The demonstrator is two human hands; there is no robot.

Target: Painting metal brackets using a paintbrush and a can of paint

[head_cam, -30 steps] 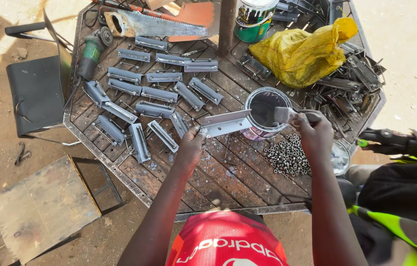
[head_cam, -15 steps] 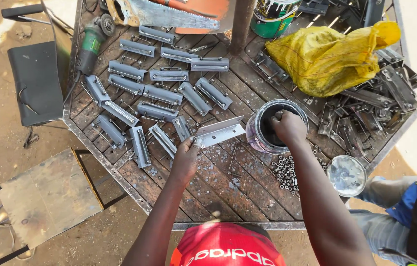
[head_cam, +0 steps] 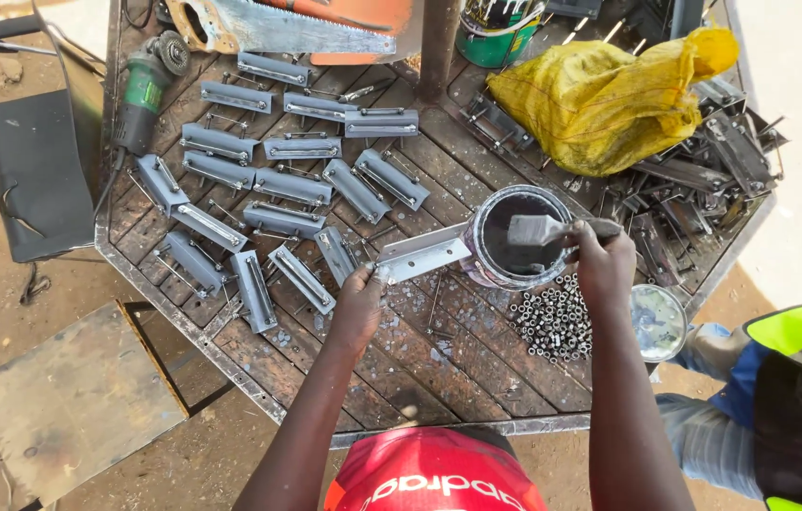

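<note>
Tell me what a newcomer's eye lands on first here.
The bright yellow sack at the table's far right stands out most. Next come the rows of grey metal brackets spread over the left of the metal table. At centre, the left hand holds one bracket while the right hand holds a paintbrush over the paint can.

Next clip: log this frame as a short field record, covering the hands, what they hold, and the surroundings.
Left hand: grips one end of a grey angled metal bracket
Right hand: holds a flat grey-bristled paintbrush above an open round paint tin
Work surface: rusty metal grid table
Nearby: rows of grey painted brackets, pile of small metal nuts, yellow sack, green angle grinder, handsaw
</note>
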